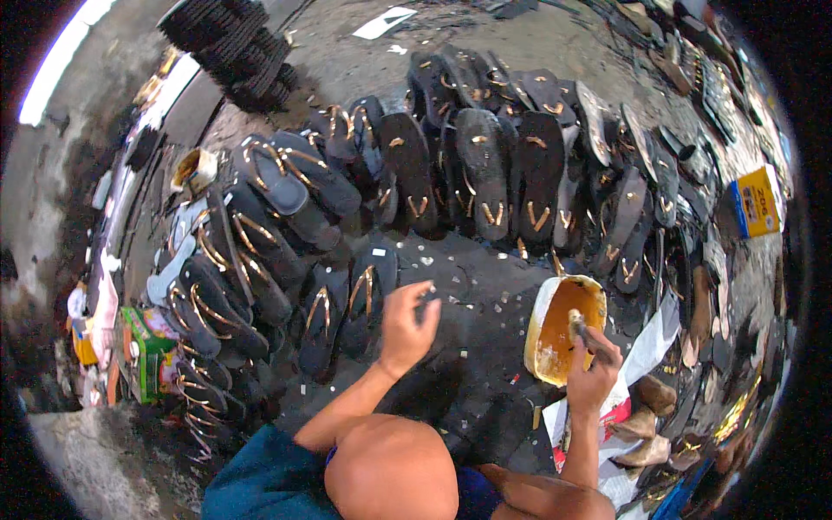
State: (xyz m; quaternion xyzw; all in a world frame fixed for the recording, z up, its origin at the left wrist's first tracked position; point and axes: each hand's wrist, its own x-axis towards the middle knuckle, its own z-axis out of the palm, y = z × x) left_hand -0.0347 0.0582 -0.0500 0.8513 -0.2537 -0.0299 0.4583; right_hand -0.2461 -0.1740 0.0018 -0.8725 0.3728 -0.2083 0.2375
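My right hand (594,368) grips a brush (598,345) by its dark handle. The brush's pale, coated tip is over a white tub (536,334) with amber, glue-like stuff inside and dried smears on its wall. My left hand (407,329) is raised over the dark floor, thumb and forefinger apart. A tiny pale speck shows at its forefinger tip; whether it is stuck there or lies behind, I cannot make out. Just left of this hand lie two black flip-flops with gold straps, a nearer flip-flop (322,319) and a flip-flop with a small white label (371,282).
Many black soles and sandals (484,169) curve around the far side and left. A stack of dark soles (234,52) stands far left. A green box (149,351) sits at left, a yellow-blue box (757,204) at right. Pale scraps dot the dark mat (468,338).
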